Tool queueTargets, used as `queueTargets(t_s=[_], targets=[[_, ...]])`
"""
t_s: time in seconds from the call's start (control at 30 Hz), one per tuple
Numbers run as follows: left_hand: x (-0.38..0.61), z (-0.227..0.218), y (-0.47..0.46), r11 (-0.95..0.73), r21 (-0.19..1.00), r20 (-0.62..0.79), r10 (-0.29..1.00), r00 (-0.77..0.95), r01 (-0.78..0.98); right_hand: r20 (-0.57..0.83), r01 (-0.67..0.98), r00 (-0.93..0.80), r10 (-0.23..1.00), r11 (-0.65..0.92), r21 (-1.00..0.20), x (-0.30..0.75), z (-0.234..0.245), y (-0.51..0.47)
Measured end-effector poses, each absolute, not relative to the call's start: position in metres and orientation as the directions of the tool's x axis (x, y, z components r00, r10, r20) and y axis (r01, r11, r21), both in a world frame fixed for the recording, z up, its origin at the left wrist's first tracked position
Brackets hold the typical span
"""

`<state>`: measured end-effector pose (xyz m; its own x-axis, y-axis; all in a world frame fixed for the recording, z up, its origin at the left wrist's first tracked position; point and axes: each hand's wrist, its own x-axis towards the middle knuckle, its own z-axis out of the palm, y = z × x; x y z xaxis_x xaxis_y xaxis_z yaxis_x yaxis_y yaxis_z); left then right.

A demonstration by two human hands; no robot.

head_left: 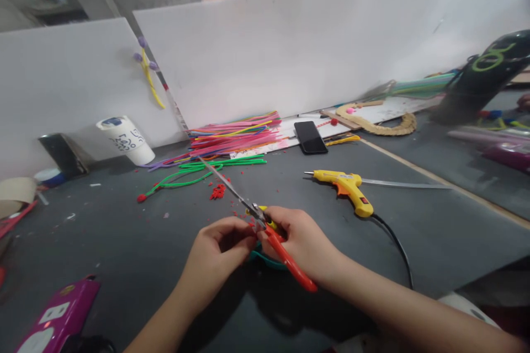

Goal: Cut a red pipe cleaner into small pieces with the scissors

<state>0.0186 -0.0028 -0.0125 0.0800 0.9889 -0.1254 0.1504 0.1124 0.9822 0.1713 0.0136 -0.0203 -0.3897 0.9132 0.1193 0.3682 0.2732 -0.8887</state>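
My right hand (pixel 304 242) grips a pair of scissors with red and yellow handles (pixel 290 262), whose long blades (pixel 227 185) point up and left over the table. My left hand (pixel 217 253) is closed in a pinch right at the scissors' pivot, on something small I cannot make out. A teal strip (pixel 265 259) shows under both hands. Small red scraps (pixel 217 192) lie on the dark grey table (pixel 124 242) just beyond the blade tips.
A yellow glue gun (pixel 345 187) with a black cord lies to the right. Green pipe cleaners (pixel 194 171) and a pile of pink and mixed ones (pixel 236 135) lie behind, with a black phone (pixel 310 137), a white cup (pixel 126 140) and a white partition wall (pixel 290 49).
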Motion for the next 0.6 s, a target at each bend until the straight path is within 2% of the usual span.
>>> queueTargets(t_s=[0.33, 0.47, 0.6], targets=[[0.016, -0.014, -0.003, 0.031, 0.981, -0.05, 0.995, 0.091, 0.194, 0.164, 0.387, -0.399, 0.902, 0.328, -0.862, 0.172, -0.019, 0.014], [0.007, -0.018, -0.002, 0.031, 0.999, -0.031, 0.999, -0.009, 0.044, 0.189, 0.477, -0.364, 0.912, 0.357, -0.804, 0.178, -0.015, 0.015], [0.002, -0.018, -0.002, -0.083, 0.991, 0.07, 0.99, -0.125, -0.105, 0.195, 0.644, -0.372, 0.908, 0.403, -0.65, 0.184, -0.011, 0.012]])
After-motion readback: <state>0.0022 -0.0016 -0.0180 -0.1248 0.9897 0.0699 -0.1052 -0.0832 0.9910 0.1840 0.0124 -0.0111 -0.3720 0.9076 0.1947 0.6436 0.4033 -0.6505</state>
